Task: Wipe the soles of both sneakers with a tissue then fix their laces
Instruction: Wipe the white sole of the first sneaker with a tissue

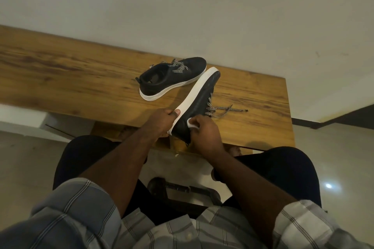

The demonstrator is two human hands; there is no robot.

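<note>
A black sneaker (199, 99) with a white sole is held tilted on its side above the near edge of the wooden table (81, 75), toe pointing away. My left hand (162, 120) grips its white sole at the heel end. My right hand (205, 133) pinches a white tissue (190, 123) against the sneaker's black upper near the heel. Its black-and-white laces (224, 110) trail loose onto the table to the right. The second black sneaker (172, 77) stands upright on the table beyond, its laces loose.
The table's right end (287, 111) lies close to the held sneaker. A pale wall rises behind the table. My knees in dark trousers sit under the near edge, with a dark object (182, 190) on the tiled floor between them.
</note>
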